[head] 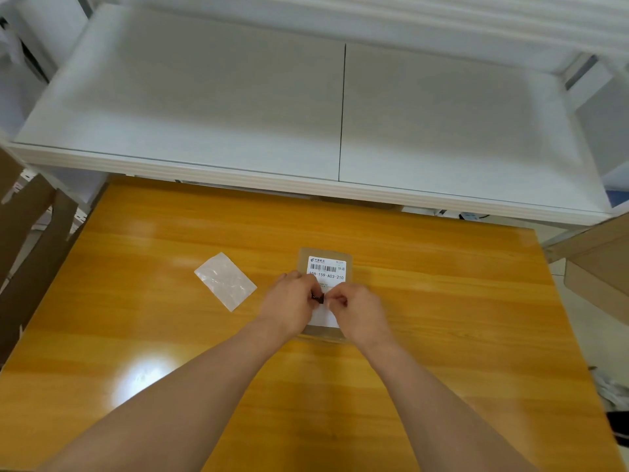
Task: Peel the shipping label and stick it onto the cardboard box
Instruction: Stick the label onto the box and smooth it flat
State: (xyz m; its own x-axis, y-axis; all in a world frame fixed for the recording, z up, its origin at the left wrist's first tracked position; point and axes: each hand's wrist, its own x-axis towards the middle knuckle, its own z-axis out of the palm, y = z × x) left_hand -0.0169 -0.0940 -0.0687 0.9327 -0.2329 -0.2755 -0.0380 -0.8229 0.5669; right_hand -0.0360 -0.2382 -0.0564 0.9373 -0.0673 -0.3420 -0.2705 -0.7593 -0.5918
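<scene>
A small flat brown cardboard box [304, 255] lies on the orange wooden table [442, 301]. A white shipping label [326, 267] with a barcode and printed code lies on its top face. My left hand [291, 303] and my right hand [357, 311] both rest on the label's middle and lower part, fingers curled and pressing down on it. They cover most of the lower label; a white strip shows between them. To the left of the box lies a glossy white backing sheet [224, 280], flat on the table.
A white two-panel shelf [238, 107] stands beyond the table's far edge. Brown cardboard pieces [27, 240] lean at the left, and a larger cardboard box [599, 264] sits off the right edge. Dark and white items [617, 413] lie at the lower right.
</scene>
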